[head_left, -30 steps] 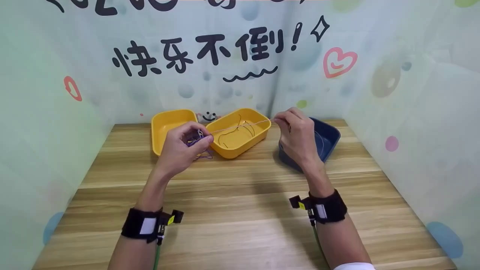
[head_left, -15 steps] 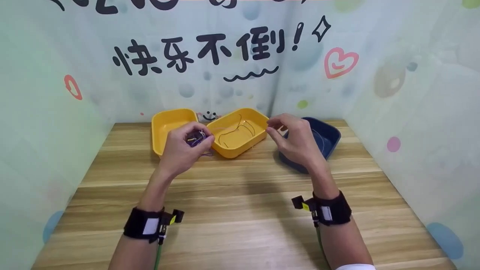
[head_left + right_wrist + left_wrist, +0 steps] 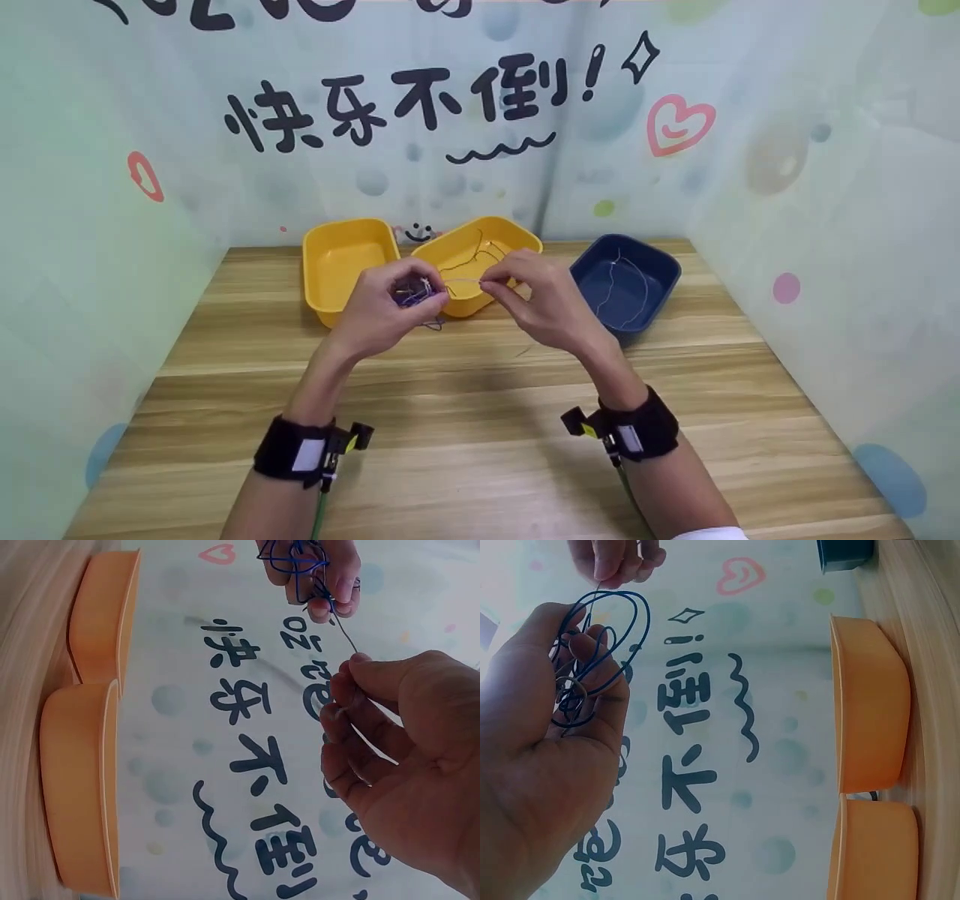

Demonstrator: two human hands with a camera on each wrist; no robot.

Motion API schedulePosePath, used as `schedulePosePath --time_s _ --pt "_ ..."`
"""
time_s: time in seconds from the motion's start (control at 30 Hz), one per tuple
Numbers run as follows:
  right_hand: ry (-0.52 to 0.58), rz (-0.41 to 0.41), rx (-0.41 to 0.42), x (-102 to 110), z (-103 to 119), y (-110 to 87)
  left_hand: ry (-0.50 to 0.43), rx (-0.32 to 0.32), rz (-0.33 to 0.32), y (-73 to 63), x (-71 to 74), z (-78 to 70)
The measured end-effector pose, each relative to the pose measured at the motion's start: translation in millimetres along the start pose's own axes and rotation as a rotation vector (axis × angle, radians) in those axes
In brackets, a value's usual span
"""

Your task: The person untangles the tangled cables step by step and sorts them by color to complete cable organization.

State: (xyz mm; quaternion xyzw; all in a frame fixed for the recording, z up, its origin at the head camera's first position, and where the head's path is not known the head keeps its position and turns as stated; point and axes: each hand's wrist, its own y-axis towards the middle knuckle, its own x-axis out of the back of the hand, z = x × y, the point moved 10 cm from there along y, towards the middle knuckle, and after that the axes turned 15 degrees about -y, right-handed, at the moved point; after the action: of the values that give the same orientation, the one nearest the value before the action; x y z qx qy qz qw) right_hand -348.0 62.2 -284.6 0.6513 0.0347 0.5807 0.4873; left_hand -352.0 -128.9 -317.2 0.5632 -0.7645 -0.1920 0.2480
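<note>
My left hand (image 3: 394, 304) holds a tangled bundle of thin wires (image 3: 574, 694), mostly blue-purple with some pale strands, in its curled fingers. Loose loops of it stick out past the fingertips in the left wrist view. Between thumb and forefinger, my right hand (image 3: 536, 296) pinches a pale wire (image 3: 345, 634) that runs out of the bundle. This wire spans the short gap between the hands, above the front of the middle yellow bin (image 3: 461, 306). Inside that bin lie several dark wires (image 3: 471, 259).
Another yellow bin (image 3: 330, 300) stands to the left. A dark blue bin (image 3: 667, 281) at the right contains pale wire (image 3: 643, 281). A short thin strand (image 3: 523, 351) lies on the wooden table (image 3: 465, 442). Printed curtains stand behind and at both sides.
My right hand let its fingers loosen, then came left and down, close to the left hand, and pinches the pale wire there. The left hand shifted slightly right with the bundle.
</note>
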Motion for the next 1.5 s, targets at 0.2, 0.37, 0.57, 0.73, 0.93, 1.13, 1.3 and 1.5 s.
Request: schedulePosePath --time_s 0.2,0.37,0.57,0.73,0.93,1.13,1.3,1.5 --pt "-0.002 -0.063 0.007 10 -5 0.5 -0.024 0.012 -0.006 1.3 4.0 0.0" --pt "-0.012 -0.116 -0.013 18 -12 -0.1 -0.012 0.016 -0.008 0.5 6.1 -0.1" --pt "0.011 -0.134 -0.063 22 -26 -2.0 0.007 0.015 -0.015 0.1 8.6 0.7" --pt "-0.014 -0.109 -0.146 25 -43 -4.6 0.023 0.015 -0.059 -1.1 17.8 0.4" --pt "-0.001 -0.047 -0.336 25 -78 -11.8 0.03 0.021 -0.147 -4.9 39.0 -3.7" --pt "0.172 0.019 -0.555 6 -111 -21.9 0.019 0.003 -0.194 -5.8 50.7 -6.7" --pt "0.36 0.102 -0.712 -29 -130 -23.7 -0.01 0.027 -0.228 -6.4 56.6 -2.1" --pt "0.516 0.128 -0.843 -65 -147 -7.6 -0.084 0.038 -0.284 -6.4 62.6 -0.7"
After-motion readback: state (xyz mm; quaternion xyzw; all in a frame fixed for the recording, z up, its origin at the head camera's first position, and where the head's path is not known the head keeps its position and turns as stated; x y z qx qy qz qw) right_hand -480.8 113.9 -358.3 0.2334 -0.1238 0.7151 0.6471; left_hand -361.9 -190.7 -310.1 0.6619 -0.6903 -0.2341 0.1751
